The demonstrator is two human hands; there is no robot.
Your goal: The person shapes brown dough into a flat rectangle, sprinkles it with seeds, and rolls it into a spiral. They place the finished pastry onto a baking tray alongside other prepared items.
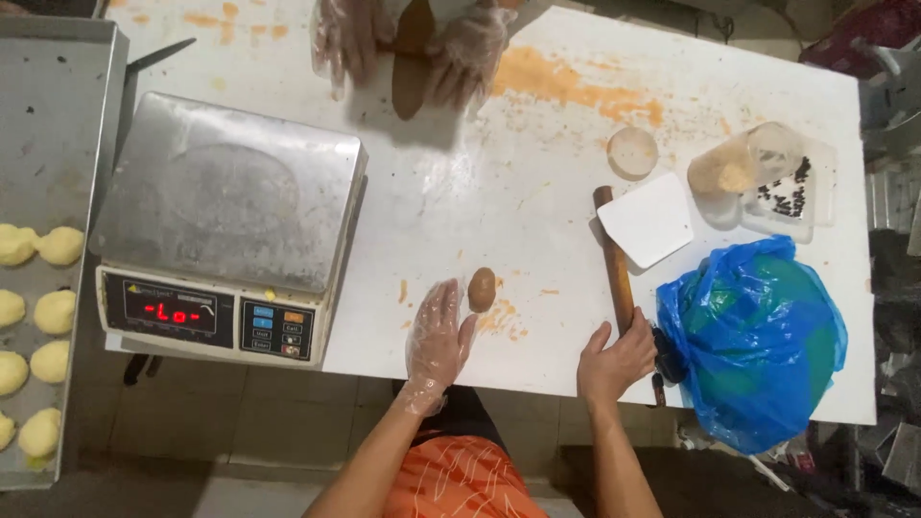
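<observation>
A white worktop (pixel 499 192), smeared with orange streaks, is seen from above. A metal tray (pixel 38 125) at its left edge carries pale dough pieces (pixel 38 317) in rows. Beside the tray a steel-topped digital scale (pixel 230 192) is set, its display lit red. A crumpled blue plastic bag (pixel 753 341) is found at the right corner, with a clear box of dark bits (pixel 791 192) and a tipped clear cup (pixel 743 163) behind it. A flat white square (pixel 648 221) lies over a wooden rolling pin (pixel 614 259), whose near end is gripped by the bare right hand (pixel 619 360), fingers closed round it. The gloved left hand (pixel 436 336) is laid flat, fingers spread apart, just beside a small brown dough ball (pixel 482 289) on the worktop. At the far edge another person's gloved hands (pixel 413 43) are pressed on a brown dough roll (pixel 411 72).
</observation>
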